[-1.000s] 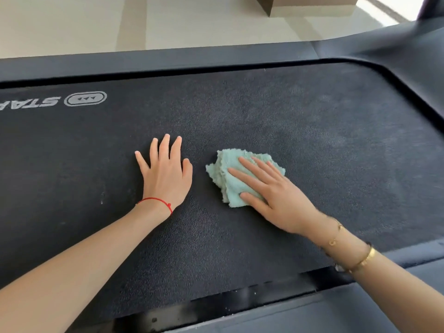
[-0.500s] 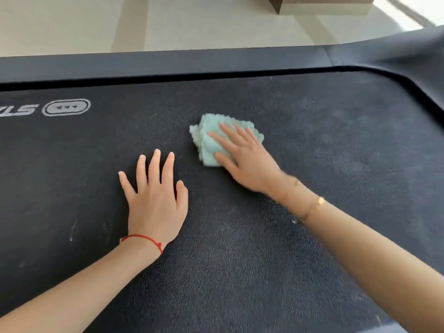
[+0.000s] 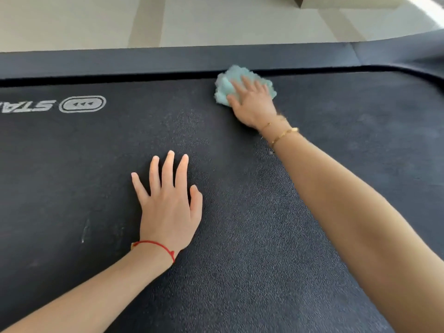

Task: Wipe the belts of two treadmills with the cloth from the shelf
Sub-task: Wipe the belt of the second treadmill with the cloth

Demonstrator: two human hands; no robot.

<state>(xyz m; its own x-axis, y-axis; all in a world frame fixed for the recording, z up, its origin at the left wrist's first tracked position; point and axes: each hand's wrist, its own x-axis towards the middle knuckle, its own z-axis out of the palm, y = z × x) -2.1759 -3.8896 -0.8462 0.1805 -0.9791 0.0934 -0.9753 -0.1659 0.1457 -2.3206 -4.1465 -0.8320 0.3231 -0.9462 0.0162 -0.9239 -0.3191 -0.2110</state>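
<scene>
Upside-down white letters "STA", cut off, and arrow badge on treadmill belt

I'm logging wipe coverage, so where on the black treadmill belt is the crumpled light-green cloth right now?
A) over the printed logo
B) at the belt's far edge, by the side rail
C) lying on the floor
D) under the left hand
B: the right hand presses the crumpled light-green cloth against the far edge of the black treadmill belt, beside the dark side rail.

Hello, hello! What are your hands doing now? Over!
Right hand pressing green cloth at belt's far edge. Left hand flat, empty. Nothing blocking.
</scene>
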